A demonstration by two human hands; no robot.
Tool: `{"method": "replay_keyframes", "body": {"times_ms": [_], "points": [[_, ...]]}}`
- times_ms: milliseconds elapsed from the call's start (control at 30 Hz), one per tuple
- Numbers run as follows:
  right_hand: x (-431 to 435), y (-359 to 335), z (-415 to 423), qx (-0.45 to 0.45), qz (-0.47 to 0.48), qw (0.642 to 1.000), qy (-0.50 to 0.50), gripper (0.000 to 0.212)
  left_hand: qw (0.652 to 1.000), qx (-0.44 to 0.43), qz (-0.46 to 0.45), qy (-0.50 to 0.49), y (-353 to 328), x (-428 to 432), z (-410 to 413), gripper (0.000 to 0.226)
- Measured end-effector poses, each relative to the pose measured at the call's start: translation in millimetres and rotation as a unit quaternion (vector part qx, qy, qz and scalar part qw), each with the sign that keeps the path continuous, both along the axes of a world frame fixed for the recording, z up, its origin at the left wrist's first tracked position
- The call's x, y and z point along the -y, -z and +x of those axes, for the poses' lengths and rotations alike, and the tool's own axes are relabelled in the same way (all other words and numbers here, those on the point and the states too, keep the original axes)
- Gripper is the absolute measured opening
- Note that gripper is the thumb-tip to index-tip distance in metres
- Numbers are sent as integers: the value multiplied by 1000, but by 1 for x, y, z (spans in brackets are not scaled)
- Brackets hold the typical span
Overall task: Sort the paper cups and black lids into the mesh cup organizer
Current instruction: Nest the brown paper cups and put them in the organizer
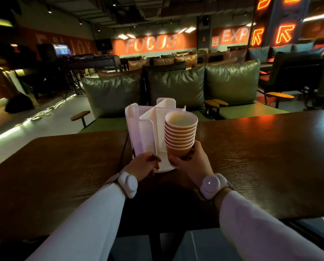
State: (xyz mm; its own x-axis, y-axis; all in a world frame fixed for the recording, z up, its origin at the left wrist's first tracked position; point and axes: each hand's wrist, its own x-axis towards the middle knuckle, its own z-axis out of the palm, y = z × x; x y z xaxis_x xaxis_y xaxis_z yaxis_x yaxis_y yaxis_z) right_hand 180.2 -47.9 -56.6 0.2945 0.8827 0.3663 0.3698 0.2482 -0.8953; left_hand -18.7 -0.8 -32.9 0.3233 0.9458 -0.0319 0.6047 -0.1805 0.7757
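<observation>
While cups are being loaded — status:
right hand (192, 162): grip closed on cup stack (181, 135), at organizer (148, 129) front
left hand (143, 164): base steadied
lids: none seen — unsorted

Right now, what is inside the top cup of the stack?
The top cup looks empty, showing only its pale inner wall. The cups nested below it hide their insides.

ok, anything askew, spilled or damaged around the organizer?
Nothing stands out. The mesh cup organizer stands upright, the left hand at its base; the right hand holds a neat paper cup stack. No lids visible.
</observation>
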Motion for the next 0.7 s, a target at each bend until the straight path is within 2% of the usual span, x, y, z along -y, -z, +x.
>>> {"method": "replay_keyframes", "body": {"times_ms": [133, 267, 300, 367, 467, 633, 700], "points": [[-19, -53, -9, 31, 36, 999, -13, 76, 990, -60, 127, -18, -51, -6, -14, 14], [-37, -93, -18, 39, 70, 997, -1, 70, 947, -142, 268, -102, -81, -22, -24, 9], [-39, -97, -19, 34, 68, 997, -2, 69, 940, -147, 284, -120, -81, -24, -24, 7], [-49, -111, -25, 33, 74, 997, 6, 69, 932, -152, 305, -125, -87, -34, -29, 25], [-60, -117, -34, 32, 77, 996, 16, 63, 921, -211, 319, -70, -85, -45, -32, 49], [-73, -109, -46, 25, 45, 999, -9, 79, 927, -205, 312, -17, -74, -52, -33, 45], [-75, -103, -48, 22, 27, 999, -5, 77, 923, -200, 328, -13, -69, -51, -34, 45]]}}
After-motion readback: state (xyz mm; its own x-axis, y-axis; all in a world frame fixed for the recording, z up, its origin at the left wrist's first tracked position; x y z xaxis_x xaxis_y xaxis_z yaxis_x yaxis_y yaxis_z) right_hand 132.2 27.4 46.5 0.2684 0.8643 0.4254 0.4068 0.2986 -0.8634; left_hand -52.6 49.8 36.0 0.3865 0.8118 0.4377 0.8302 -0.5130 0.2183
